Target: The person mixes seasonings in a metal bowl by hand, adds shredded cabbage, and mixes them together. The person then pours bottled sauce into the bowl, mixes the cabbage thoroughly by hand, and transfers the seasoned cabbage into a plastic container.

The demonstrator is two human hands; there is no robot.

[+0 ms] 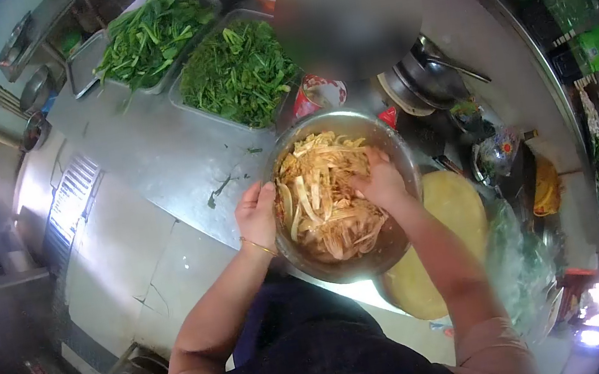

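Observation:
A large round steel bowl (413, 209) stands at the counter's front edge before my body. It holds a heap of pale, brownish sliced strips (320, 192), some long and yellowish-white, which look coated in sauce. My left hand (256, 207) is closed on the bowl's left rim, thumb on top; a thin gold-coloured bracelet circles that wrist. Inside the bowl, on the right, my right hand (376, 182) is sunk into the strips, fingers curled around some of them. The fingertips are partly hidden in the heap.
Trays of cut leafy greens (236, 72) and longer green stalks (153, 38) stand at the back left. A red-and-white container (318, 94) sits behind the bowl. Right of it lie a round yellowish board (440, 243), a dark pot (423, 79) and clear plastic bags (516, 263).

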